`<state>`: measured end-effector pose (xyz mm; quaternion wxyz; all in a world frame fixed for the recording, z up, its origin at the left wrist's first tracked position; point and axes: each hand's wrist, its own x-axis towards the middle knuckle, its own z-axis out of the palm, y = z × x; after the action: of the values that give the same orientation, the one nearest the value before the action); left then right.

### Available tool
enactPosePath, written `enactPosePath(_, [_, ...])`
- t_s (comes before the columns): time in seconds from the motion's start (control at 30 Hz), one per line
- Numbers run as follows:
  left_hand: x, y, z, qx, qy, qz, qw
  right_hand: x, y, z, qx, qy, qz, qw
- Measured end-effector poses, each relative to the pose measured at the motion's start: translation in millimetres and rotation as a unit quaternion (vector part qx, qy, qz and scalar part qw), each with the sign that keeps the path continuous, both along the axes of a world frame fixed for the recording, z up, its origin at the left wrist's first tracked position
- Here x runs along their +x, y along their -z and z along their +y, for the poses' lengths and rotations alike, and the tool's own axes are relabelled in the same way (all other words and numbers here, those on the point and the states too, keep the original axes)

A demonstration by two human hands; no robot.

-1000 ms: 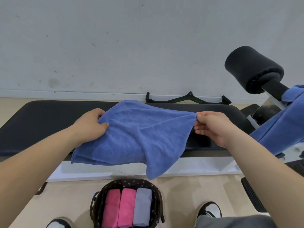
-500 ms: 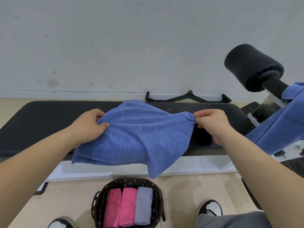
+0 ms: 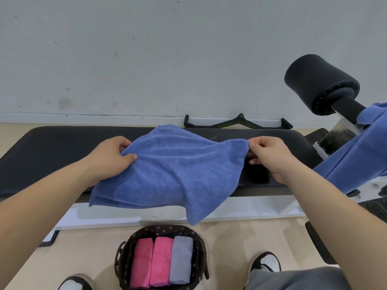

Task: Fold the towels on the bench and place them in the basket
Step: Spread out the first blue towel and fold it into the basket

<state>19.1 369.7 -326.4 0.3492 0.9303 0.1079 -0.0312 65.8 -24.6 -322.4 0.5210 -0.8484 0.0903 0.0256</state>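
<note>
Bench (image 3: 52, 155): long black padded top. It carries the work across its middle and near edge.

Blue towel (image 3: 173, 174): already doubled, with layered hems visible at its lower left. It lies over the middle of the bench and spills past the near edge, and one loose corner hangs down toward the basket. It is likely soft, limp and light, with a looped pile that is grippy rather than slick, and nothing about it is fragile. It will probably sag wherever it is unsupported, so it is best held at corners and hems with all layers pinched together.

Second towel (image 3: 347, 164): blue and unfolded, draped over the frame beyond the bench's right end.

Basket (image 3: 120, 260): dark woven wall. It stands on the floor just below the near edge of the bench.

Left hand (image 3: 109, 159): grips the blue towel's left upper edge with the thumb on top.

Right hand (image 3: 272, 155): pinches the right corner. It is well apart from the left hand, and the cloth is stretched between them.

Folded towels: two pink (image 3: 151, 261) and one grey (image 3: 181, 259), side by side in the basket.
</note>
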Motion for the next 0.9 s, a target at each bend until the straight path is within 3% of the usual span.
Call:
enactPosePath(0.17, [-3.2,-3.9,1.7,-0.016,-0.012,0.016,1.000,-4.3,-4.4,0.9,0.032,-0.002,-0.038,0.999])
enactPosePath(0.33, [-8.1,-15.4,-3.7,-0.034,-0.025,0.059,0.997,-9.9,-3.5,-4.9,-0.090,0.028,-0.030,0.995])
enactPosePath(0.5, [-19.7,-27.0,-0.5,0.031,-0.003,0.126,0.992,-11.3,-9.7,5.2,-0.192,0.056,-0.065,0.978])
enactPosePath(0.6, [-29.5,-30.9,1.8,0.038,0.007,0.120,0.992,-15.5,-15.8,39.0,-0.232,-0.021,-0.132,0.964])
enactPosePath(0.67, [-33.6,-31.5,5.1,0.016,-0.011,0.093,0.995,-19.6,-9.0,62.4,-0.251,-0.150,-0.108,0.950])
enactPosePath(0.73, [-35.7,-30.6,8.0,0.001,-0.015,0.074,0.997,-20.6,1.7,74.8,-0.324,-0.232,-0.068,0.915])
enactPosePath(0.9, [-41.0,-19.8,16.3,0.013,0.011,0.030,0.999,-20.0,-0.8,76.5,-0.453,-0.188,-0.092,0.866])
